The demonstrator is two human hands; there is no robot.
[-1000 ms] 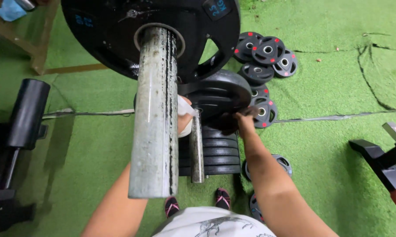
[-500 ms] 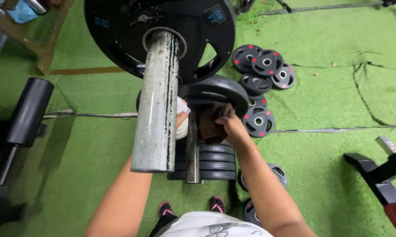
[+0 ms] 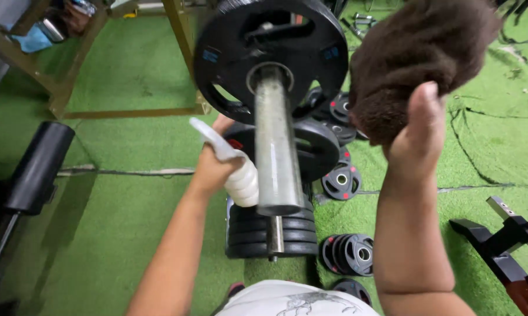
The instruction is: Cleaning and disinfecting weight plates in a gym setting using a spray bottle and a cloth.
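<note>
Looks like a wipe-down of the gear is in progress — the right hand (image 3: 419,131) is raised up near the camera, fingers closed around a bunched brown towel (image 3: 422,58), well above and to the right of the barbell sleeve (image 3: 274,146). The left hand (image 3: 217,161) is lower down, just left of that sleeve, wrapped around a white spray bottle (image 3: 235,169) whose nozzle pokes out up and to the left. So I'd guess it's the bit between spraying and wiping. The towel isn't touching any metal right now; it's held in the air, apart from both the sleeve and the big black plate (image 3: 270,52) loaded at the far end. To get it working, the towel hand would have to come down and left onto the sleeve, which looks pretty scuffed and dull. Below the bar there's a stack of black plates (image 3: 246,231) on the green turf floor (image 3: 129,193), more small plates (image 3: 341,181) scattered right.
</note>
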